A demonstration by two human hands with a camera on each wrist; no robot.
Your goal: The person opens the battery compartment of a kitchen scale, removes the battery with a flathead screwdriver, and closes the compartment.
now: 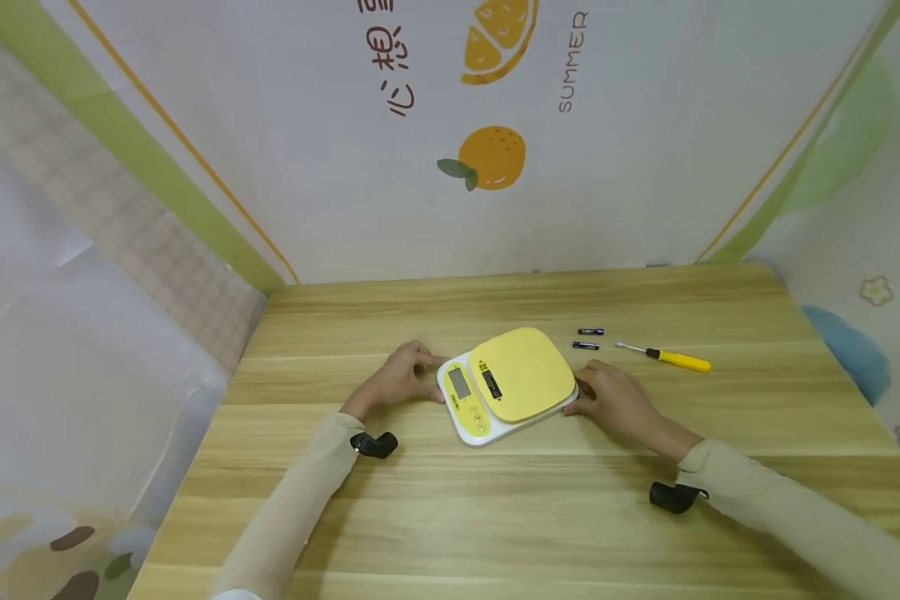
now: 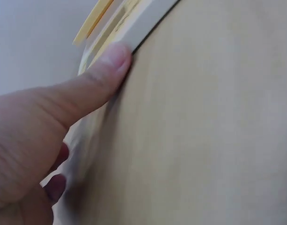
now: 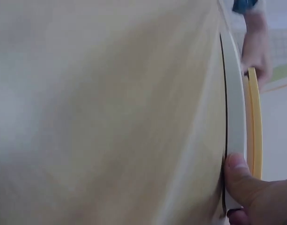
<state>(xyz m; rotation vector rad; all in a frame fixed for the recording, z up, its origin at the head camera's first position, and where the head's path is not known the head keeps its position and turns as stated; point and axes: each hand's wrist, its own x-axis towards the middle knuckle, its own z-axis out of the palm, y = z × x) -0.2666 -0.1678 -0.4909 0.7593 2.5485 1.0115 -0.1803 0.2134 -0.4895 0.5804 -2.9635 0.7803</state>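
A yellow and white kitchen scale (image 1: 527,375) lies face up on the table, turned at an angle, its small grey display (image 1: 459,382) toward the left. My left hand (image 1: 402,377) grips its left end, and in the left wrist view the thumb (image 2: 116,56) presses the white side of the base. At the opposite end, my right hand (image 1: 617,402) holds the right edge. The right wrist view shows that thumb (image 3: 237,164) on the white rim below the yellow platform (image 3: 256,124). The fingers beyond the rim are partly hidden.
Two small dark batteries (image 1: 586,345) lie behind the right hand. Beside them is a screwdriver (image 1: 678,359) with a yellow handle. Printed cloth (image 1: 607,192) hangs along the back edge of the wooden table (image 1: 450,517) and down both sides.
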